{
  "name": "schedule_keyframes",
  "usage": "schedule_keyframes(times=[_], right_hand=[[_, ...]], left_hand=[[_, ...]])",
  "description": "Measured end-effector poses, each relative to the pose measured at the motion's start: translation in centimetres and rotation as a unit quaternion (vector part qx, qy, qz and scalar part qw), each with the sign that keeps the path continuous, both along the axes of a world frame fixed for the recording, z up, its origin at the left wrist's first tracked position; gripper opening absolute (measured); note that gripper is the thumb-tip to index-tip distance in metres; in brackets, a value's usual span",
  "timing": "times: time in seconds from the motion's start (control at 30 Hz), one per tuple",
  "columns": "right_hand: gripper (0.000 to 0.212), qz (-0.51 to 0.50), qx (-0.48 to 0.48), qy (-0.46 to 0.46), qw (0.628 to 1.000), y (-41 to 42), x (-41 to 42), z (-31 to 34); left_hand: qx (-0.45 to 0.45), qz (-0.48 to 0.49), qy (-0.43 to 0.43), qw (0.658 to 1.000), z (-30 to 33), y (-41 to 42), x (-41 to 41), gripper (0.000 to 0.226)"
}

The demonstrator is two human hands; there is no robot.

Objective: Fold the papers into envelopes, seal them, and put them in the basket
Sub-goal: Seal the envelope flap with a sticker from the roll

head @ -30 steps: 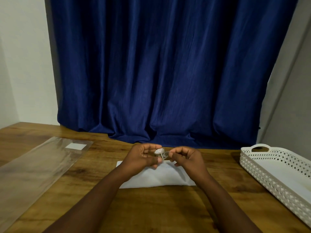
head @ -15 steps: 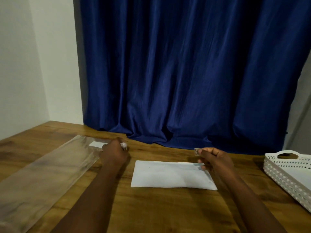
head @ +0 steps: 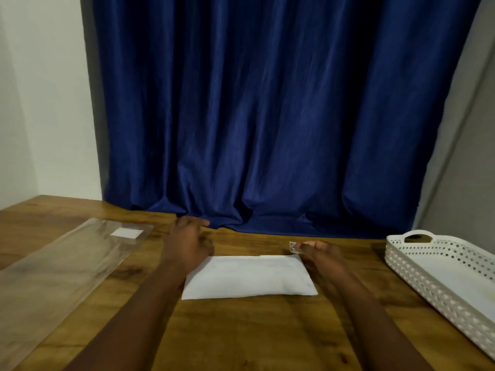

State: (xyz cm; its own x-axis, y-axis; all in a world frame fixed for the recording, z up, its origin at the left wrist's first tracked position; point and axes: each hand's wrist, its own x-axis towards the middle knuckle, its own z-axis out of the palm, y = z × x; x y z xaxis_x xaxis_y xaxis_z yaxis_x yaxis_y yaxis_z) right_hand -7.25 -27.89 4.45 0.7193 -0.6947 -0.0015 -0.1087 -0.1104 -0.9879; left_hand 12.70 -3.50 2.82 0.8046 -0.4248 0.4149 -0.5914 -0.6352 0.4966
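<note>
Folded white envelope (head: 249, 277) lies flat on table (head: 241, 330), flap edge up top. Right hand (head: 318, 254) pinches small sticker (head: 292, 246); left hand (head: 187, 242) loose, holding nothing.

Two bare forearms, left hand (head: 187, 243), right hand (head: 322, 254), no sleeves, no jewellery

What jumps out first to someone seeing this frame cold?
The deep blue curtain fills the back wall and dominates the view. Below it, a white folded envelope lies flat mid-table between the two hands; the right hand has a pinch grip on a small sticker at the envelope's far right corner, and the left hand hovers open. A white perforated basket sits at the right edge.
</note>
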Motion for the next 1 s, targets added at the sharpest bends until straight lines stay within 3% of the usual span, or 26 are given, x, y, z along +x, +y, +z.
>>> schedule_keyframes(times=[0.1,0.2,0.33,0.57,0.83,1.0], right_hand=[[0.021,0.006,0.019,0.004,1.000,-0.1,0.0,-0.3],[0.020,0.020,0.036,0.004,0.999,0.1,0.0,-0.3],[0.020,0.074,0.091,0.002,0.993,0.6,0.1,0.2],[0.018,0.075,-0.026,0.033,0.996,1.0,-0.3,1.0],[0.016,0.180,-0.103,0.068,0.976,2.0,-0.7,1.8],[0.014,0.139,-0.087,0.086,0.983,1.5,-0.8,1.8]], left_hand=[[0.063,-0.173,-0.040,0.982,-0.2,-2.8,-3.0,0.048],[0.136,-0.237,-0.061,0.960,-0.5,-4.6,-5.7,0.057],[0.155,-0.261,-0.021,0.953,-0.9,-5.1,-7.1,0.062],[0.186,-0.280,-0.016,0.942,-0.9,-5.0,-7.5,0.058],[0.166,-0.276,-0.037,0.946,-1.6,-5.6,-7.8,0.063],[0.134,-0.275,-0.040,0.951,-2.3,-6.1,-8.1,0.063]])
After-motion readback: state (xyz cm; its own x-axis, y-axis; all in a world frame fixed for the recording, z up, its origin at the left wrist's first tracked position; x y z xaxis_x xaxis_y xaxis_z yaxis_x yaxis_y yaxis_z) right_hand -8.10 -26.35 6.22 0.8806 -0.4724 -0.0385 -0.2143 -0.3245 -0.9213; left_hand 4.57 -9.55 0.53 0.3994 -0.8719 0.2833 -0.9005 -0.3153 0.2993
